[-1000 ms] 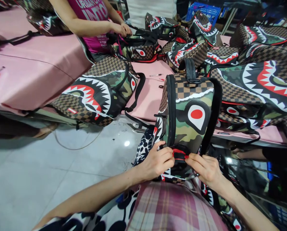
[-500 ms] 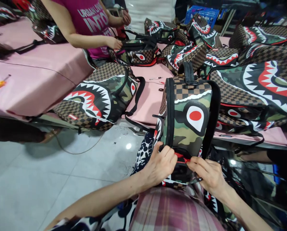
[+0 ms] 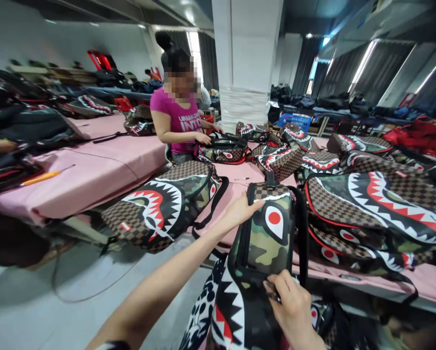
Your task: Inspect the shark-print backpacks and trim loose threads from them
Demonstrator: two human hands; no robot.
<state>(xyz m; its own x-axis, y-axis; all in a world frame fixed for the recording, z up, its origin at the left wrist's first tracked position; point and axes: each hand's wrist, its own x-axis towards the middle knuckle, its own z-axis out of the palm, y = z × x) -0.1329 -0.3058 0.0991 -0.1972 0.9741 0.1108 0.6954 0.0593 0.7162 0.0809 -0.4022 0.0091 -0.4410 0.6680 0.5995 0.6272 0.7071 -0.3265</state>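
Workroom, pale floor (image 3: 108,296), white column (image 3: 249,53) at the back, pink table (image 3: 70,189) loaded with bags. A co-worker (image 3: 177,119) has both hands on one across the table. The bag (image 3: 265,253) in hand is right in front of the wearer, side panel up, top end over the table edge, shark-teeth face down the left. Underside support hidden, can't tell what carries the weight. Left hand (image 3: 244,208) is at the top end, thumb laid across the panel, fingers mostly out of sight; can't tell how tight. Right hand (image 3: 290,301) has its fingers curled round a small dark item (image 3: 272,290) at the panel's lower end; can't tell what it is. Main risk, my read: bag tips or slides toward the floor if the left hand lets go, as much of it sits off the table. If the dark item is hard or sharp, a slip could scuff the print. Strap (image 3: 301,233) hangs loose just beside the stack (image 3: 378,209) on the right, could snag on a pull. Left-hand spare (image 3: 155,209) overhangs the edge near the left forearm; a knock from the elbow could drop it.
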